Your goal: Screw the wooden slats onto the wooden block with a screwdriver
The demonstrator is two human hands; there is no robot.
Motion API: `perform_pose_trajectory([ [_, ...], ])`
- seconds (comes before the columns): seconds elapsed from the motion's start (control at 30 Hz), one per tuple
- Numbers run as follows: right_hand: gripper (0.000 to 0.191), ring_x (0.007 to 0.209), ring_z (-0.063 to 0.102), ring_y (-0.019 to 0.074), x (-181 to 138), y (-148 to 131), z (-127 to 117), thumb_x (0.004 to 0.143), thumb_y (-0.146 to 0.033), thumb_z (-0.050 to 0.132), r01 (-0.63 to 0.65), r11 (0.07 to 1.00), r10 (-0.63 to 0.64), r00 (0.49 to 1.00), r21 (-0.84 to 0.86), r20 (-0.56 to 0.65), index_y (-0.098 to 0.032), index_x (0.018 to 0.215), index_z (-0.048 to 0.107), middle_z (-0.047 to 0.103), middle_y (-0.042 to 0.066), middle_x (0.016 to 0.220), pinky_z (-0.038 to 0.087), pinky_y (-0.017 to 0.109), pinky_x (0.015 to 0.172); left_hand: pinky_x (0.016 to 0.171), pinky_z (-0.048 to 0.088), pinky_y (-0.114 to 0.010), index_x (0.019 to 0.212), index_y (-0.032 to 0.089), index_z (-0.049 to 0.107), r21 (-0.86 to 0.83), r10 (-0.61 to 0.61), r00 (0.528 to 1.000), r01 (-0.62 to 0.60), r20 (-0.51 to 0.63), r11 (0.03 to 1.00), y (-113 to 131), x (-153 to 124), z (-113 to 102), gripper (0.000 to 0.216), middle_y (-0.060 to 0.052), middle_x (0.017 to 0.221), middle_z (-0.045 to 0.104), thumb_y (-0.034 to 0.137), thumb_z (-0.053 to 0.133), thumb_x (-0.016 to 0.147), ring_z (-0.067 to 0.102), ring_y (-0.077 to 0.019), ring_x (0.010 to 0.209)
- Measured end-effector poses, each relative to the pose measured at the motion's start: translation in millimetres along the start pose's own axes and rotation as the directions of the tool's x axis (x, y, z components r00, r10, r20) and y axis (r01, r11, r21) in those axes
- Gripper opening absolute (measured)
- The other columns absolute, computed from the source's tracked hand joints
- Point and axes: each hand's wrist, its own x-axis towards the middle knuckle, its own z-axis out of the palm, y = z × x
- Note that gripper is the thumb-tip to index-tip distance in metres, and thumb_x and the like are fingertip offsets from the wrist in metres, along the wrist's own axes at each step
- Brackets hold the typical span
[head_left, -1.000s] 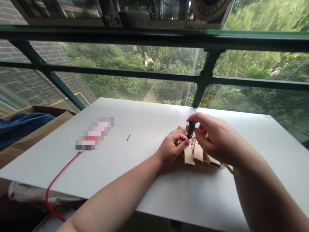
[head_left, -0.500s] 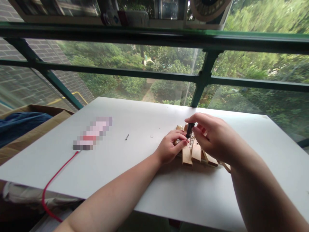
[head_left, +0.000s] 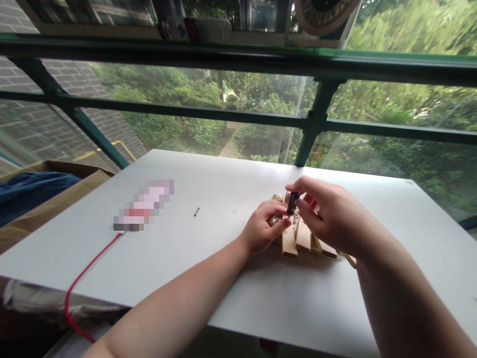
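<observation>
In the head view, my right hand (head_left: pixel 330 209) is closed around a short black-handled screwdriver (head_left: pixel 293 201), which points steeply down. Its tip meets a wooden piece made of several pale slats (head_left: pixel 289 242) that fan out toward me on the table. My left hand (head_left: pixel 264 226) grips the left side of this piece, thumb and forefinger close to the screwdriver's tip. Whitish bits show between the slats. Part of the piece is hidden under both hands, and I cannot make out what sits right at the tip.
A small dark metal rod (head_left: pixel 197 212) and a tiny pale bit (head_left: pixel 234 211) lie left of my hands on the white table (head_left: pixel 208 174). Farther left is a pixelated object (head_left: pixel 143 206) with a red cable (head_left: pixel 89 261). A cardboard box (head_left: pixel 93 181) stands beside the table; green window bars (head_left: pixel 186 110) rise behind.
Almost nothing differs. The screwdriver and my right hand have shifted very slightly, while my left hand stays on the wooden piece.
</observation>
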Motion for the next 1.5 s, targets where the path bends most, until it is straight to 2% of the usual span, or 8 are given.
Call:
perform_pose_trajectory([
  [0.27,0.016,0.068,0.053,0.0144,-0.5,-2.8,-1.1,0.083,-0.020,0.050,-0.016,1.000,0.017,0.999,-0.025,0.027,-0.024,0.099,0.052,0.061,0.002,0.085,0.038,0.025,0.058,0.096,0.045,-0.036,0.094,0.018,0.065,-0.063,-0.050,0.999,0.050,-0.011,0.997,0.2,-0.4,0.4,0.023,-0.008,0.106,0.066,0.036,0.065,0.080,0.060,-0.0210,0.103],
  [0.47,0.007,0.064,0.051,0.0135,1.0,-3.1,1.1,0.082,-0.023,0.053,-0.029,0.999,0.029,1.000,-0.038,0.005,-0.023,0.085,0.047,0.057,-0.001,0.075,0.036,0.024,0.056,0.095,0.045,-0.035,0.085,0.017,0.066,-0.102,-0.059,0.998,0.057,-0.025,0.993,-0.1,-0.4,2.4,0.018,-0.008,0.102,0.067,0.034,0.065,0.080,0.061,-0.0203,0.100],
  [0.57,0.010,0.064,0.053,0.0134,0.8,-1.6,0.3,0.081,-0.023,0.056,0.010,0.999,-0.011,1.000,-0.033,-0.019,-0.022,0.089,0.050,0.058,0.000,0.077,0.038,0.025,0.057,0.094,0.045,-0.034,0.084,0.017,0.067,-0.106,-0.055,0.998,0.052,-0.026,0.993,-0.1,-0.2,2.6,0.017,-0.008,0.101,0.066,0.033,0.065,0.081,0.060,-0.0205,0.100],
  [0.7,0.030,0.067,0.056,0.0130,-0.2,0.1,-3.1,0.080,-0.015,0.054,0.119,0.993,-0.118,0.991,0.020,-0.070,-0.023,0.109,0.054,0.063,0.002,0.090,0.041,0.025,0.061,0.092,0.046,-0.034,0.086,0.017,0.068,-0.093,-0.057,0.998,0.054,-0.030,0.994,-0.2,-0.2,1.9,0.016,-0.008,0.098,0.066,0.032,0.065,0.081,0.060,-0.0203,0.098],
  [0.83,0.027,0.077,0.058,0.0132,0.3,2.4,-3.0,0.079,-0.009,0.052,0.186,0.982,-0.182,0.979,0.036,-0.094,-0.023,0.102,0.059,0.064,0.001,0.096,0.042,0.025,0.066,0.092,0.045,-0.033,0.090,0.018,0.068,-0.061,-0.061,0.998,0.060,-0.015,0.996,0.6,-0.5,0.9,0.017,-0.007,0.100,0.066,0.031,0.064,0.082,0.060,-0.0205,0.099],
  [0.97,0.022,0.079,0.057,0.0123,1.4,3.9,-0.9,0.079,-0.009,0.053,0.171,0.983,-0.165,0.982,0.063,-0.086,-0.022,0.095,0.060,0.063,0.000,0.096,0.043,0.024,0.067,0.091,0.046,-0.033,0.089,0.018,0.067,-0.044,-0.069,0.998,0.068,-0.014,0.997,1.8,-1.3,1.3,0.017,-0.007,0.099,0.065,0.032,0.062,0.082,0.060,-0.0201,0.098],
  [1.3,0.003,0.064,0.049,0.0103,2.2,1.6,-3.3,0.083,-0.020,0.057,0.105,0.994,-0.102,0.989,0.021,-0.109,-0.020,0.080,0.058,0.053,0.000,0.078,0.040,0.024,0.058,0.085,0.046,-0.030,0.087,0.016,0.066,-0.010,-0.066,0.998,0.065,-0.019,0.998,0.5,-2.6,1.3,0.018,-0.008,0.098,0.064,0.033,0.061,0.083,0.059,-0.0186,0.093],
  [1.5,0.002,0.066,0.053,0.0111,3.4,1.4,-0.7,0.082,-0.018,0.057,0.111,0.992,-0.103,0.985,0.053,-0.135,-0.020,0.081,0.057,0.057,0.001,0.083,0.041,0.024,0.059,0.084,0.046,-0.030,0.086,0.016,0.067,-0.005,-0.065,0.998,0.065,-0.018,0.998,0.9,-2.1,1.6,0.019,-0.008,0.097,0.064,0.034,0.061,0.083,0.059,-0.0186,0.093],
])
